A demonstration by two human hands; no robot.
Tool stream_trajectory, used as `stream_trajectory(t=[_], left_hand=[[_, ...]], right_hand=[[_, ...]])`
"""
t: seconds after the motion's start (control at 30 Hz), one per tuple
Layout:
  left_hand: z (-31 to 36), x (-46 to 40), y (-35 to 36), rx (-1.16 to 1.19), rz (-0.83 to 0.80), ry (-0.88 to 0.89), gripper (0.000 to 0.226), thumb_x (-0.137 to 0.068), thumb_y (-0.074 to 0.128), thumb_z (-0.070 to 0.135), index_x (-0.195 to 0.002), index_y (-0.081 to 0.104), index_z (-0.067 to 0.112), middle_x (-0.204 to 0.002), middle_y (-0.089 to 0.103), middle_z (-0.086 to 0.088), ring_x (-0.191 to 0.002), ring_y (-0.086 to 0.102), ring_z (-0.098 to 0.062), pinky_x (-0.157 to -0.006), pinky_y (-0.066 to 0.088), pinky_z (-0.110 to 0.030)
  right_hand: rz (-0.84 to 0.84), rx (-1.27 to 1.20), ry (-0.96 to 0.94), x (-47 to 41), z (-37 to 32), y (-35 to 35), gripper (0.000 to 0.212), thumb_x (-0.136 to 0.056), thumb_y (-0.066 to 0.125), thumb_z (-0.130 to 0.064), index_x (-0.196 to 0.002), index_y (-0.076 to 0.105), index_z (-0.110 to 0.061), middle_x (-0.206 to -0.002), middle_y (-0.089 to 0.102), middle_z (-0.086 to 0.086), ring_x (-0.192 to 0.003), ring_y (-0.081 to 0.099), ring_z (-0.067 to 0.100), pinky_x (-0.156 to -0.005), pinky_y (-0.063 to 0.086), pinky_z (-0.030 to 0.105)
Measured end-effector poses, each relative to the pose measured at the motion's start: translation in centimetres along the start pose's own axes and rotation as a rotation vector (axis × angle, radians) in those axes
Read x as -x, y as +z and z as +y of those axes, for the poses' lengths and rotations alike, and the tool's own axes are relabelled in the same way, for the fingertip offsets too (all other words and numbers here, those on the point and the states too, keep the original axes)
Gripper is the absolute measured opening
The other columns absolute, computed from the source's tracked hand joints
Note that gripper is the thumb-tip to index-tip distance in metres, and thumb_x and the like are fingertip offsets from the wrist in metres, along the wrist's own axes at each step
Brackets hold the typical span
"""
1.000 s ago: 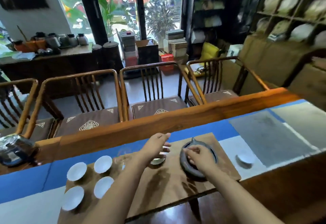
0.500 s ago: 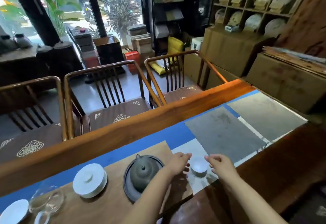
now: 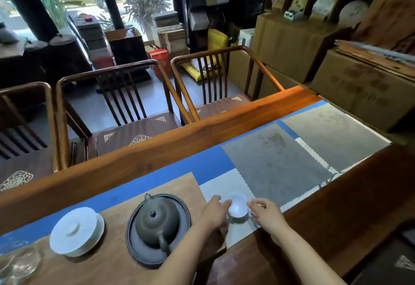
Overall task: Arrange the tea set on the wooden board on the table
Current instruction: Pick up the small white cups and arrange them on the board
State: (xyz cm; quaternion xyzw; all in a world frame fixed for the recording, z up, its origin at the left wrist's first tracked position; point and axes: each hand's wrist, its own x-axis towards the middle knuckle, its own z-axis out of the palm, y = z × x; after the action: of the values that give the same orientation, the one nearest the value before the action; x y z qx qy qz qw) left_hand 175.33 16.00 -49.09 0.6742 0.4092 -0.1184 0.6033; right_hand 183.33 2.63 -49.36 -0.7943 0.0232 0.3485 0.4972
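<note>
A small white cup [image 3: 237, 205] sits just right of the wooden board [image 3: 177, 186], over the pale cloth, tilted with its inside facing me. My left hand [image 3: 213, 214] pinches its left rim with the fingertips. From the other side, my right hand [image 3: 267, 215] touches its right rim. On the board stand a dark clay teapot [image 3: 157, 223] on a dark round tray [image 3: 179, 204], a white lidded bowl [image 3: 75, 232] left of it, and a glass pitcher [image 3: 20, 262] at the far left edge.
The table has a raised wooden far rail [image 3: 179, 143], a blue runner [image 3: 202, 163] and grey cloth mats [image 3: 276, 161] to the right. Wooden chairs [image 3: 125, 105] stand beyond the rail. Cardboard boxes [image 3: 363, 87] sit past the table's right end.
My view has swung right. Both hands left the lidded bowl and teapot tray and closed in on the small white cup, which now tilts between my fingertips.
</note>
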Motion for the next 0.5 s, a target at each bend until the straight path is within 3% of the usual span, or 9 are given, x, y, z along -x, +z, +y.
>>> stream_trajectory(t=[0.03, 0.1, 0.17, 0.2, 0.33, 0.5], left_hand=[[-0.1, -0.2, 0.2, -0.002, 0.006, 0.007, 0.057, -0.094, 0.048, 0.035, -0.143, 0.034, 0.009, -0.139, 0.05, -0.024, -0.122, 0.055, -0.041, -0.093, 0.05, -0.043], [-0.4, -0.7, 0.4, -0.026, 0.014, 0.026, 0.053, -0.094, 0.048, 0.034, -0.141, 0.04, 0.01, -0.132, 0.056, -0.019, -0.11, 0.063, -0.036, -0.083, 0.053, -0.038], [-0.3, -0.7, 0.6, 0.021, 0.017, 0.037, 0.047, -0.095, 0.048, 0.03, -0.135, 0.045, 0.007, -0.101, 0.064, -0.011, -0.076, 0.065, -0.025, -0.069, 0.054, -0.034], [-0.3, -0.7, 0.6, 0.056, 0.016, 0.035, 0.044, -0.095, 0.049, 0.028, -0.133, 0.047, 0.005, -0.087, 0.062, -0.006, -0.066, 0.061, -0.021, -0.07, 0.056, -0.037], [-0.2, -0.1, 0.4, 0.081, 0.027, 0.058, 0.043, -0.093, 0.053, 0.027, -0.129, 0.049, 0.004, -0.089, 0.061, -0.009, -0.061, 0.06, -0.019, -0.082, 0.057, -0.043], [1.3, 1.9, -1.5, 0.098, 0.033, 0.107, 0.042, -0.09, 0.056, 0.031, -0.125, 0.044, 0.01, -0.076, 0.06, -0.005, -0.057, 0.058, -0.017, -0.08, 0.056, -0.039]], right_hand=[[-0.018, -0.02, 0.006, -0.1, 0.1, 0.2, 0.028, -0.091, 0.061, -0.022, -0.115, 0.058, -0.008, -0.092, 0.061, 0.011, -0.072, 0.057, 0.019, -0.065, 0.05, 0.029], [-0.03, -0.063, 0.018, -0.3, 0.1, 0.7, 0.028, -0.092, 0.059, -0.021, -0.116, 0.06, -0.008, -0.102, 0.062, 0.014, -0.079, 0.06, 0.022, -0.069, 0.053, 0.033], [-0.026, -0.095, 0.026, -0.3, 0.1, 1.0, 0.025, -0.092, 0.058, -0.019, -0.115, 0.06, -0.01, -0.11, 0.062, 0.017, -0.091, 0.063, 0.026, -0.08, 0.056, 0.036], [-0.023, -0.114, 0.032, -0.3, 0.1, 1.1, 0.022, -0.092, 0.058, -0.017, -0.113, 0.06, -0.01, -0.112, 0.062, 0.017, -0.095, 0.064, 0.027, -0.079, 0.056, 0.034], [-0.013, -0.129, 0.022, 0.0, -0.3, 1.2, 0.019, -0.092, 0.058, -0.014, -0.111, 0.06, -0.01, -0.113, 0.062, 0.018, -0.1, 0.065, 0.028, -0.06, 0.055, 0.02], [0.008, -0.109, -0.061, 1.3, -2.7, 1.6, 0.024, -0.091, 0.061, -0.016, -0.114, 0.061, -0.01, -0.115, 0.06, 0.012, -0.104, 0.065, 0.028, -0.07, 0.055, 0.023]])
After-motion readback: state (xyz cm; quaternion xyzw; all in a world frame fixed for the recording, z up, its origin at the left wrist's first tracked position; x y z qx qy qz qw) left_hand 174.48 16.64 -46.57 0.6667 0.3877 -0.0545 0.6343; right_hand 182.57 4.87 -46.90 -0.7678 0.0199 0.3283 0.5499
